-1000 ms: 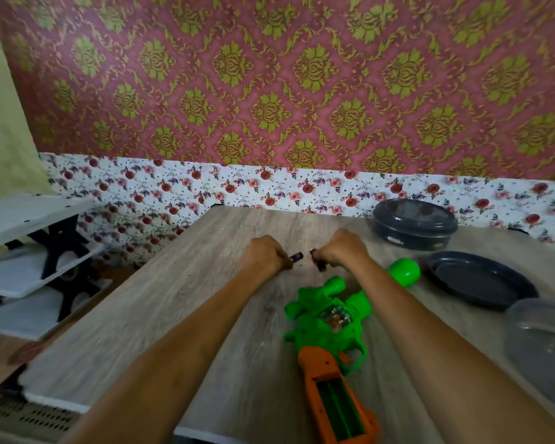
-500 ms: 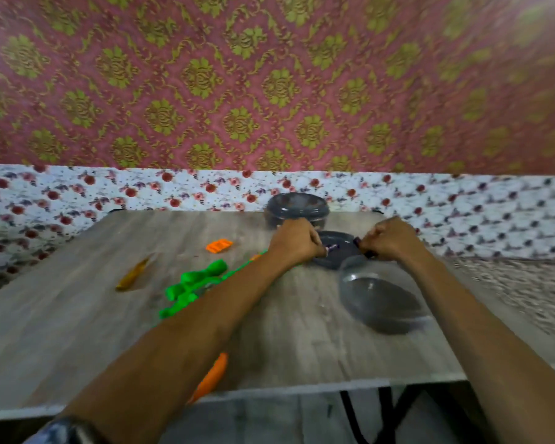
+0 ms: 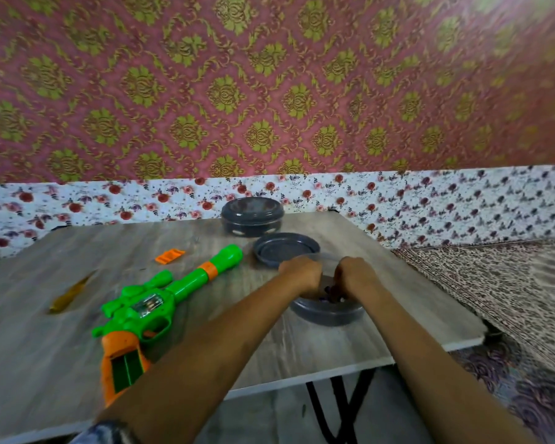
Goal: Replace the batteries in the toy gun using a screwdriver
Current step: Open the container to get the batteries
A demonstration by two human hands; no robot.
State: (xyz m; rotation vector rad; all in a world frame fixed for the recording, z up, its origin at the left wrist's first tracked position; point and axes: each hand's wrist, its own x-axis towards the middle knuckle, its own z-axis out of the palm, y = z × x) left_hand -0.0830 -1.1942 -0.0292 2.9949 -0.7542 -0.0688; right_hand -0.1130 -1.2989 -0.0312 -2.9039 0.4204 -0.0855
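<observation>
The green and orange toy gun (image 3: 148, 312) lies on the table at the left, its grip's battery bay open and facing up. Its small orange cover (image 3: 170, 256) lies farther back, and a yellow-handled screwdriver (image 3: 68, 294) lies at the far left. Both my hands are curled over a grey round container (image 3: 327, 314) near the table's right front edge. My right hand (image 3: 354, 277) pinches small dark batteries (image 3: 332, 290) just inside the rim. My left hand (image 3: 302, 274) is curled beside it, and its fingertips are hidden.
A grey lid (image 3: 285, 249) lies just behind the container, and a second closed grey container (image 3: 252, 216) stands at the back by the wall. The table's right edge (image 3: 455, 302) is close to my right hand, with patterned fabric (image 3: 494, 283) beyond it.
Both hands moved from above the gun to the right and lowered into the grey container, carrying the small dark batteries. My view swung right as well.
</observation>
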